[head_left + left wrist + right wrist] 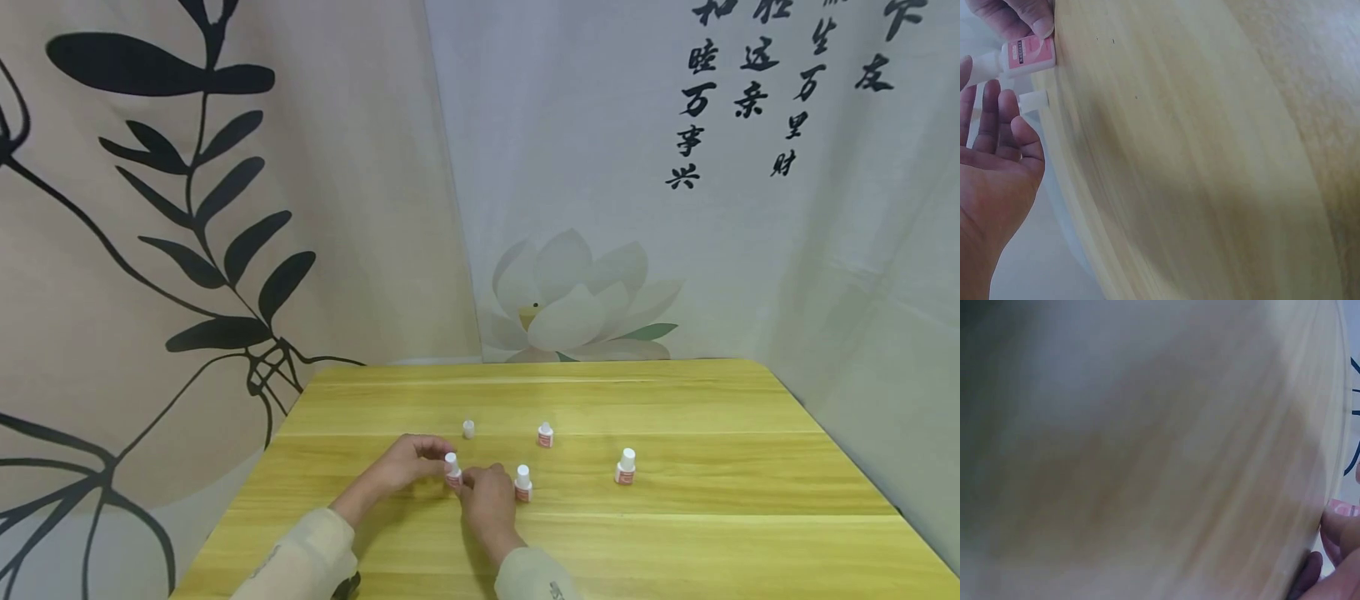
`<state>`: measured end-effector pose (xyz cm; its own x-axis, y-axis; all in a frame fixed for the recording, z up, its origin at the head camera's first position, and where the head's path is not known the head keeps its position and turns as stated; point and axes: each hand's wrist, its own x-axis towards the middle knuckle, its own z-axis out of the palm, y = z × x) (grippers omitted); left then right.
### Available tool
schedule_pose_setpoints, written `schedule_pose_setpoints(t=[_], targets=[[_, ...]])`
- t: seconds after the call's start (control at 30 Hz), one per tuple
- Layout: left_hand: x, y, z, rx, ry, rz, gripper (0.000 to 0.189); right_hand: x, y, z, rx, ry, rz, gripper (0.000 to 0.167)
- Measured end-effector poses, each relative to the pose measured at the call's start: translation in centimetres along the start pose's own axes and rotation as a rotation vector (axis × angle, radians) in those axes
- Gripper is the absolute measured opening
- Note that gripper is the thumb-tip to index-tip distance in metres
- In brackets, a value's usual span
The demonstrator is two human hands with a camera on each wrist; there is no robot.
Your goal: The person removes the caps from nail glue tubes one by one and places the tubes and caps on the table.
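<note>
The bottle (453,476) is over the table (712,542), pinched low down by thumb and fingertips of the right hand (489,500), while the left hand (409,463), palm facing inward and fingers bent, reaches the cap (451,457) from the left, though I cannot tell whether it grips.

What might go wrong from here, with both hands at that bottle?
Two risks, as I judge it. The right hand pinches the held bottle low on its body, so it might slip or tip if the left hand, close by its cap, pushes against it. Also, the right hand sits right beside a standing bottle, so a small outward move might knock that over.
</note>
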<state>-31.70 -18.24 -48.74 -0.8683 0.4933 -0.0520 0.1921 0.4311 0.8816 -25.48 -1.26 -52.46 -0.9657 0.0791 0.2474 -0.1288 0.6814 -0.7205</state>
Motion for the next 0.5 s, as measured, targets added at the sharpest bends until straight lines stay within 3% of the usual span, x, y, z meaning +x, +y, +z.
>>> schedule_pose_setpoints(t=[0.5], targets=[[0.3, -0.3, 0.02, 0.003, 0.003, 0.027, 0.032, -0.12, -0.13, -0.16, 0.0, 0.031, -0.02, 0.008]])
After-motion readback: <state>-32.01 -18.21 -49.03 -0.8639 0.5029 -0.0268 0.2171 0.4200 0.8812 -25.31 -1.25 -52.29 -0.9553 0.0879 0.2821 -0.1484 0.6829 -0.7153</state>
